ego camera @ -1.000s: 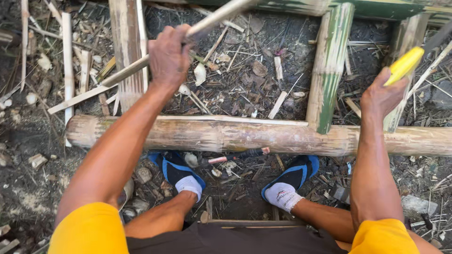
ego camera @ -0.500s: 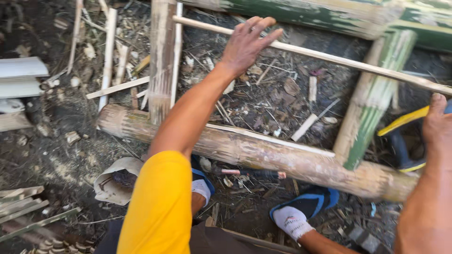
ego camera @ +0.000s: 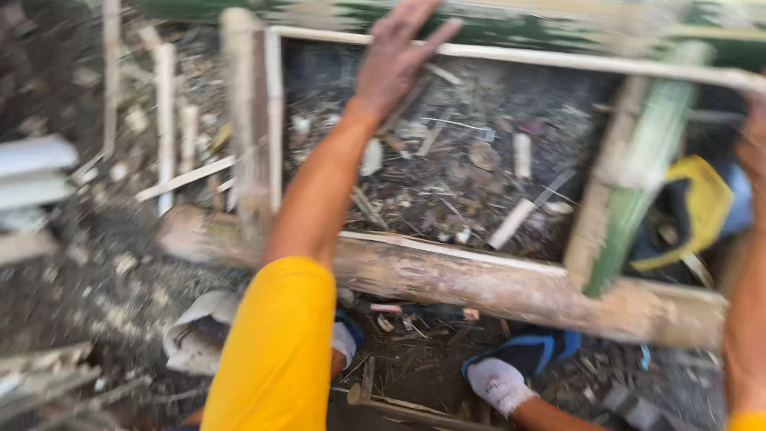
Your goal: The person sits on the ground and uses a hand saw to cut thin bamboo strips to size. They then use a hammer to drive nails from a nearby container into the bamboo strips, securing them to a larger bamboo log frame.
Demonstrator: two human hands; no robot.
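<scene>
My left hand (ego camera: 395, 60), grip spread, rests fingers on a thin bamboo strip (ego camera: 558, 60) above the thick bamboo pole (ego camera: 479, 287); my right hand's (ego camera: 754, 148) grip is indeterminate.

Reaching with the left hand (ego camera: 396, 60), fingers spread, over a thin bamboo strip (ego camera: 558, 60). Squatting behind a thick bamboo pole (ego camera: 479, 283). Keeping the right hand (ego camera: 754, 148) near a yellow tool (ego camera: 694, 211), grip unclear.

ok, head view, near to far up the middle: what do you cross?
Blue sandal with white sock → thick bamboo log → littered ground inside the frame → thin bamboo strip → green bamboo pole.
</scene>
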